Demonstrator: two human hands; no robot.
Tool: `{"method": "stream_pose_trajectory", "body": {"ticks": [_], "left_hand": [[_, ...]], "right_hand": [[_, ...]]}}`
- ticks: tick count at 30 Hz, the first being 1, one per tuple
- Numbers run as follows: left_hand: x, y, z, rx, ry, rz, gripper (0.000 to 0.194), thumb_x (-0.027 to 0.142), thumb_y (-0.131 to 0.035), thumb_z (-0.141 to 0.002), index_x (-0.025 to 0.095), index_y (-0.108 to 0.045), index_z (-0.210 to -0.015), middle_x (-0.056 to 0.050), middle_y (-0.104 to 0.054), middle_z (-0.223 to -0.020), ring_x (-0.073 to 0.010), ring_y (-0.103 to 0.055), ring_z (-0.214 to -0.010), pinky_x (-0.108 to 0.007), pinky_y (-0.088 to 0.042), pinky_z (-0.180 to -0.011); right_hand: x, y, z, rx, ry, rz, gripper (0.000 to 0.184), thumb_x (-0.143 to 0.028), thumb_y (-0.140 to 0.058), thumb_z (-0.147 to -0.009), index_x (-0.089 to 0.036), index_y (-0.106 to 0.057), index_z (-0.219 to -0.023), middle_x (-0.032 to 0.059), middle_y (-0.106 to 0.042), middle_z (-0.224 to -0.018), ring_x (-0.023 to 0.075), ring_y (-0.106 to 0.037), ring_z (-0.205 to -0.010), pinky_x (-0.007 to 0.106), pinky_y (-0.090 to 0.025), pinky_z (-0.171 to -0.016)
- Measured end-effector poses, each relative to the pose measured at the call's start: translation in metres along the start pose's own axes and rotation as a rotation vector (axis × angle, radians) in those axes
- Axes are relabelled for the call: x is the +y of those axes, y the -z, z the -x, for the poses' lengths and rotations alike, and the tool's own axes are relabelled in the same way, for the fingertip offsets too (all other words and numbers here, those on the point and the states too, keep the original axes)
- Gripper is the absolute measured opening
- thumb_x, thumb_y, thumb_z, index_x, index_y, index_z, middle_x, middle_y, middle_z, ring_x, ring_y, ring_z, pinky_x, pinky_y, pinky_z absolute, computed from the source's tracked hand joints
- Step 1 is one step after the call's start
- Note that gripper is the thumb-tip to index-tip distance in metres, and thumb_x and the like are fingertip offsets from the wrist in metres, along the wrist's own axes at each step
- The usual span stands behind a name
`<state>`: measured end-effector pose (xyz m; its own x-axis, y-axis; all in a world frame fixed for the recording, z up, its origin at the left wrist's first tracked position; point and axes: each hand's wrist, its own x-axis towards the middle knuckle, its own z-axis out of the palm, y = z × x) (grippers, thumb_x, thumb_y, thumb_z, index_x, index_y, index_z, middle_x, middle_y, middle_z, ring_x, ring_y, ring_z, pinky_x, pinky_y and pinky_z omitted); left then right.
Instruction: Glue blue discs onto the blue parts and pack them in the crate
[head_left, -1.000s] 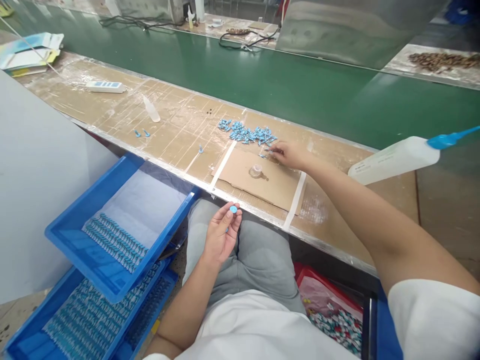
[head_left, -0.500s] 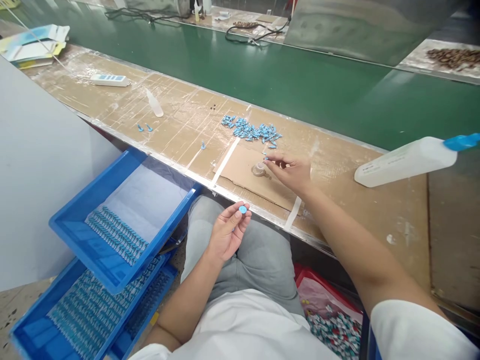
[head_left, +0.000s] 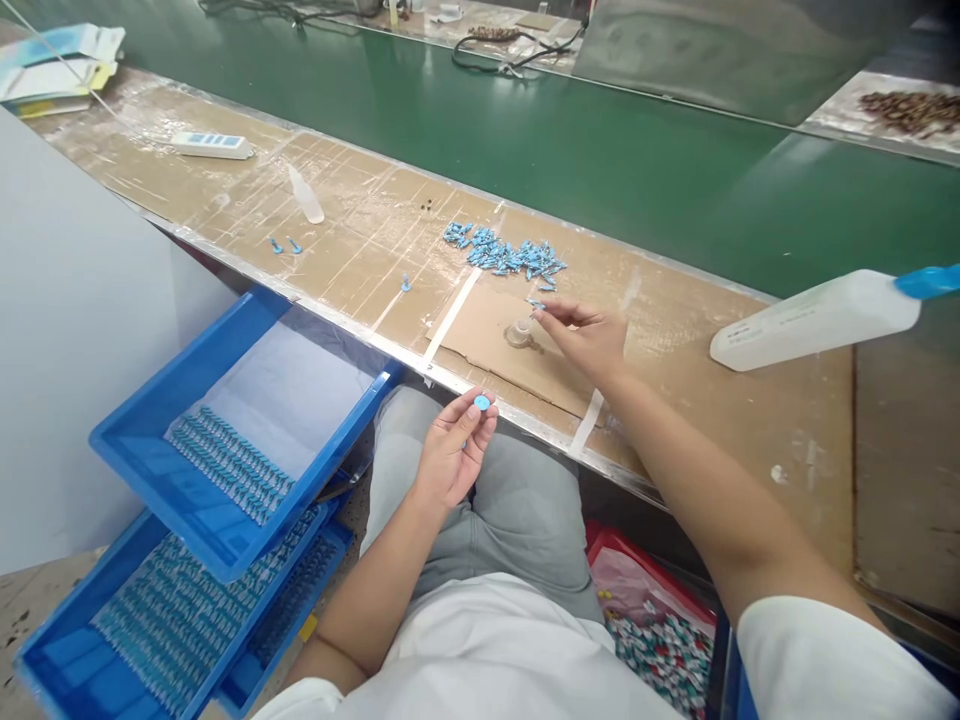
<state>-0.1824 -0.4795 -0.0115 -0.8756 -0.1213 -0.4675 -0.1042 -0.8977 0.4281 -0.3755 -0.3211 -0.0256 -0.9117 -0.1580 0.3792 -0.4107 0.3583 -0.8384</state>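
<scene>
My left hand (head_left: 452, 452) hovers over my lap below the table edge, fingers pinched on a small round blue cap (head_left: 482, 403). My right hand (head_left: 589, 335) rests over the cardboard pad (head_left: 487, 345) on the table, thumb and forefinger pinching a tiny blue piece (head_left: 535, 304) just above a small clear cup (head_left: 517, 333). A pile of small blue parts (head_left: 506, 256) lies on the table just beyond the pad.
Stacked blue trays (head_left: 225, 470) with rows of blue parts stand at my left. A white squeeze bottle with a blue nozzle (head_left: 814, 318) lies at the right. A green conveyor belt (head_left: 600, 150) runs behind the table. A red bin (head_left: 652, 610) sits under the table.
My right hand drew back from the blue pile with a small piece and now holds it over the clear cup. My left hand stays almost still with the cap.
</scene>
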Motion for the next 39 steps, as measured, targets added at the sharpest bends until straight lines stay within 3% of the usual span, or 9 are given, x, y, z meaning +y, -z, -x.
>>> {"method": "stream_pose_trajectory", "body": {"ticks": [5, 8, 13, 16, 23, 32, 39], "left_hand": [[-0.002, -0.011, -0.012, -0.02, -0.028, 0.016, 0.019, 0.014, -0.073, -0.08, 0.013, -0.074, -0.099, -0.006, -0.076, -0.099, -0.0085, -0.072, -0.084, -0.017, -0.056, -0.083], [-0.001, -0.019, -0.013, -0.042, -0.038, 0.014, 0.019, 0.016, -0.073, -0.081, 0.013, -0.074, -0.1, -0.006, -0.076, -0.099, -0.0086, -0.072, -0.084, -0.018, -0.055, -0.085], [0.002, -0.03, -0.005, -0.081, -0.066, -0.018, 0.019, 0.021, -0.073, -0.081, 0.014, -0.075, -0.099, -0.005, -0.076, -0.096, -0.0094, -0.072, -0.083, -0.019, -0.055, -0.084], [0.002, -0.034, 0.0, -0.067, -0.088, -0.038, 0.021, 0.024, -0.076, -0.079, 0.015, -0.076, -0.098, -0.005, -0.076, -0.093, -0.0113, -0.072, -0.084, -0.022, -0.055, -0.087], [0.001, -0.033, 0.006, -0.053, -0.094, -0.006, 0.028, 0.024, -0.08, -0.074, 0.015, -0.076, -0.1, -0.007, -0.077, -0.098, -0.0156, -0.073, -0.089, -0.027, -0.055, -0.089], [0.003, -0.033, 0.009, -0.057, -0.122, 0.002, 0.025, 0.024, -0.081, -0.073, 0.015, -0.077, -0.096, -0.005, -0.078, -0.094, -0.0134, -0.074, -0.085, -0.022, -0.058, -0.083], [0.002, -0.03, 0.009, -0.023, -0.121, 0.005, 0.028, 0.022, -0.081, -0.072, 0.015, -0.076, -0.099, -0.006, -0.078, -0.095, -0.0158, -0.074, -0.089, -0.025, -0.057, -0.088]], "right_hand": [[-0.013, -0.004, 0.002, 0.086, -0.151, -0.183, 0.034, -0.041, -0.082, -0.07, -0.019, -0.076, -0.095, 0.006, -0.077, -0.092, 0.0221, -0.074, -0.083, 0.035, -0.061, -0.079], [-0.038, -0.001, 0.015, 0.114, -0.191, -0.252, 0.038, -0.042, -0.083, -0.07, -0.021, -0.075, -0.101, 0.0036, -0.077, -0.09, 0.0212, -0.074, -0.085, 0.035, -0.062, -0.082], [-0.095, 0.004, 0.058, 0.08, -0.144, -0.377, 0.026, -0.038, -0.083, -0.072, -0.025, -0.076, -0.094, 0.0016, -0.077, -0.094, 0.0223, -0.075, -0.087, 0.039, -0.063, -0.085], [-0.112, 0.002, 0.08, 0.031, -0.11, -0.404, 0.02, -0.032, -0.082, -0.074, -0.028, -0.077, -0.092, 0.0008, -0.077, -0.097, 0.0236, -0.075, -0.088, 0.04, -0.065, -0.084], [-0.109, -0.002, 0.096, 0.01, -0.031, -0.325, 0.02, -0.025, -0.08, -0.075, -0.029, -0.077, -0.095, 0.0002, -0.077, -0.095, 0.0218, -0.075, -0.082, 0.037, -0.067, -0.078], [-0.111, -0.005, 0.099, -0.004, 0.015, -0.34, 0.027, -0.018, -0.081, -0.074, -0.031, -0.077, -0.097, -0.0005, -0.077, -0.096, 0.0197, -0.075, -0.079, 0.033, -0.067, -0.073], [-0.113, -0.006, 0.099, -0.025, 0.004, -0.315, 0.023, -0.021, -0.08, -0.075, -0.031, -0.078, -0.096, 0.0, -0.077, -0.095, 0.0195, -0.075, -0.076, 0.032, -0.067, -0.068]]}}
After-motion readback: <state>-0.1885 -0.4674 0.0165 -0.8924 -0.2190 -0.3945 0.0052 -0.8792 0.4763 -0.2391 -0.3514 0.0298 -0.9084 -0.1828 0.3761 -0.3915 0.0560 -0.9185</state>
